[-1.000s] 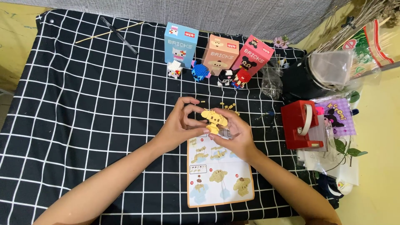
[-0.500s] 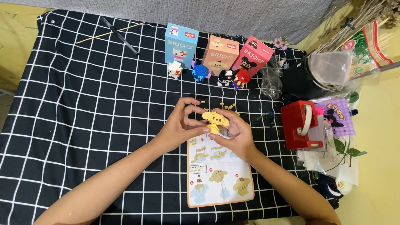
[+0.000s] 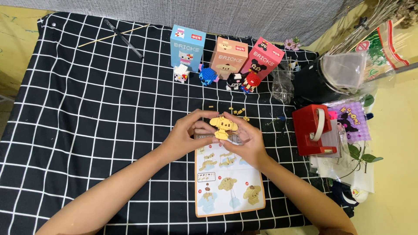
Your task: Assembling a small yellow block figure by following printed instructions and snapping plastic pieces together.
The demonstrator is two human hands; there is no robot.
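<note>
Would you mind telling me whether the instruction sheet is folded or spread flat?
Spread flat: the instruction sheet lies open on the checked cloth, all pictured steps showing.

One view only, from the person's head, tipped steeply down onto the bench (image 3: pixel 65 109). It faces away from the body, forearms entering at the bottom edge, left hand (image 3: pixel 185 137) and right hand (image 3: pixel 248 143) meeting near centre. It sits close enough that the bench fills nearly the whole picture, with three boxes (image 3: pixel 226 52) standing beyond the hands.

Three coloured boxes (image 3: pixel 226 53) stand behind four small brick figures (image 3: pixel 215 76).
</note>
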